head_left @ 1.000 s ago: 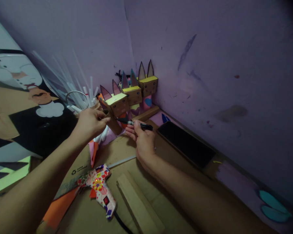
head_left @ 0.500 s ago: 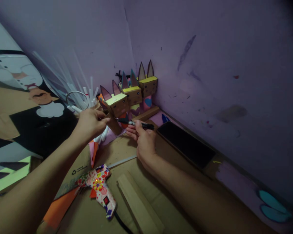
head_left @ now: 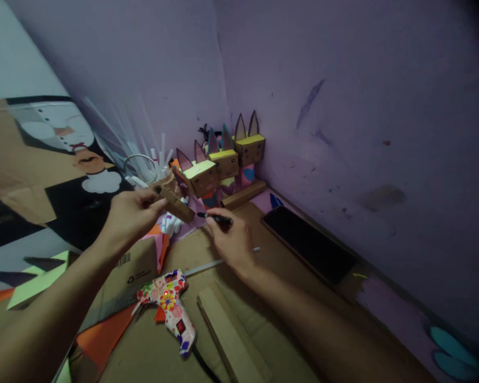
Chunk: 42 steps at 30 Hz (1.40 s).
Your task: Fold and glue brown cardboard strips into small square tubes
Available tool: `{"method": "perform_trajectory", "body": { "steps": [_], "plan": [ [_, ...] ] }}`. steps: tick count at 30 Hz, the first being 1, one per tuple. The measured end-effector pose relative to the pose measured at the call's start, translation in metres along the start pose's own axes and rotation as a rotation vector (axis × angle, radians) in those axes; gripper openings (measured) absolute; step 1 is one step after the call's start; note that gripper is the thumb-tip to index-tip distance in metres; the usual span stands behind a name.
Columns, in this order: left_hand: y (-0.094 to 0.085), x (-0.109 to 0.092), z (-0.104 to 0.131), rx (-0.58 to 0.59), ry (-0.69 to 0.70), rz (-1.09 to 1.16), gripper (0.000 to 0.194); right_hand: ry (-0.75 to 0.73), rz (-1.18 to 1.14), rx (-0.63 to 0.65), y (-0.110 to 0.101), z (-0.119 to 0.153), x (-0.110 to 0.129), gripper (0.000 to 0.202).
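My left hand [head_left: 133,213] is closed on a brown cardboard tube [head_left: 178,206], holding it tilted with its lower end to the right. In my right hand [head_left: 235,239] is a black marker [head_left: 221,219], gripped like a pen. Its dark tip points left, close to the tube's lower end; I cannot tell whether they touch. Behind the tube stands a cardboard box-head figure [head_left: 203,183] with a pale yellow top and pointed ears. Two similar figures, one with blue-edged ears [head_left: 225,164] and one with brown ears [head_left: 250,150], are farther back.
A flower-patterned glue gun [head_left: 170,303] with a red light lies in front, beside a wooden bar [head_left: 231,335]. A dark phone [head_left: 309,242] rests along the right wall. Clear sticks [head_left: 139,149] stand at back left, near a cardboard box [head_left: 141,260] and chef picture [head_left: 83,170].
The tube has tipped over from nearly upright to a stronger slant. My right fingers have curled from partly extended into a writing grip on the marker. The view has shifted slightly.
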State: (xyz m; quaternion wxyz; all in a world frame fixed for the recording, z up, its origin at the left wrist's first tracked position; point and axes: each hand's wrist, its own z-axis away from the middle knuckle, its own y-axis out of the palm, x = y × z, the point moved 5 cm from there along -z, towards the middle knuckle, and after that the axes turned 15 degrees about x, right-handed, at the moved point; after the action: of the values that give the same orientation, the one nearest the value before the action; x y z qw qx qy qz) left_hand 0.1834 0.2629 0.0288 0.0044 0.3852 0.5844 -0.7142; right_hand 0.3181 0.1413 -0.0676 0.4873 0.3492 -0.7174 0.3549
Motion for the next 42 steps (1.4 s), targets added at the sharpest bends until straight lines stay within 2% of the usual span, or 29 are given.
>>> {"method": "perform_trajectory", "body": {
  "steps": [3, 5, 9, 13, 15, 18, 20, 22, 24, 27, 30, 32, 35, 37, 39, 40, 42],
  "plan": [
    [-0.018, 0.020, 0.027, -0.018, -0.055, 0.116, 0.028, -0.086, 0.360, 0.390, 0.013, -0.002, 0.005, 0.043],
    [-0.023, 0.030, 0.051, 0.004, -0.065, 0.231, 0.029, -0.127, 0.433, 0.548, 0.017, -0.002, 0.003, 0.055],
    [-0.014, 0.042, 0.101, 0.095, -0.090, 0.477, 0.023, -0.158, 0.459, 0.663, 0.017, -0.003, -0.001, 0.064],
    [0.000, 0.051, 0.141, 0.081, -0.098, 0.624, 0.017, -0.143, 0.417, 0.672, 0.017, -0.005, 0.005, 0.067],
    [0.005, 0.053, 0.157, 0.078, -0.048, 0.671, 0.016, -0.120, 0.358, 0.646, 0.019, -0.004, 0.017, 0.058],
    [0.012, 0.055, 0.180, 0.079, 0.038, 0.708, 0.015, -0.093, 0.222, 0.658, 0.027, 0.012, 0.049, 0.034],
    [0.014, 0.053, 0.194, 0.087, 0.092, 0.718, 0.016, -0.068, 0.065, 0.783, 0.036, 0.034, 0.074, 0.033],
    [0.015, 0.048, 0.206, 0.092, 0.165, 0.731, 0.016, 0.106, -0.316, 1.040, 0.045, 0.066, 0.093, 0.034],
    [0.016, 0.042, 0.217, 0.096, 0.243, 0.752, 0.016, 0.204, -0.491, 1.241, 0.048, 0.098, 0.107, 0.037],
    [0.021, 0.034, 0.228, 0.102, 0.309, 0.782, 0.018, 0.283, -0.582, 1.362, 0.048, 0.129, 0.110, 0.037],
    [0.028, 0.032, 0.236, -0.001, 0.269, 0.811, 0.020, 0.361, -0.655, 1.294, 0.050, 0.142, 0.096, 0.038],
    [0.033, 0.032, 0.240, -0.095, 0.224, 0.825, 0.025, 0.358, -0.689, 1.212, 0.052, 0.146, 0.088, 0.038],
    [0.033, 0.033, 0.243, -0.187, 0.200, 0.859, 0.052, 0.296, -0.675, 1.138, 0.049, 0.148, 0.083, 0.039],
    [0.028, 0.036, 0.245, -0.296, 0.171, 0.841, 0.059, 0.245, -0.658, 1.059, 0.040, 0.142, 0.085, 0.038],
    [0.025, 0.036, 0.249, -0.385, 0.109, 0.733, 0.049, 0.184, -0.665, 0.872, 0.023, 0.126, 0.087, 0.034],
    [0.026, 0.032, 0.250, -0.386, 0.090, 0.643, 0.040, 0.157, -0.680, 0.743, 0.011, 0.115, 0.087, 0.031],
    [0.038, 0.014, 0.251, -0.273, 0.124, 0.415, 0.020, 0.124, -0.727, 0.502, -0.012, 0.097, 0.084, 0.029]
  ]
}}
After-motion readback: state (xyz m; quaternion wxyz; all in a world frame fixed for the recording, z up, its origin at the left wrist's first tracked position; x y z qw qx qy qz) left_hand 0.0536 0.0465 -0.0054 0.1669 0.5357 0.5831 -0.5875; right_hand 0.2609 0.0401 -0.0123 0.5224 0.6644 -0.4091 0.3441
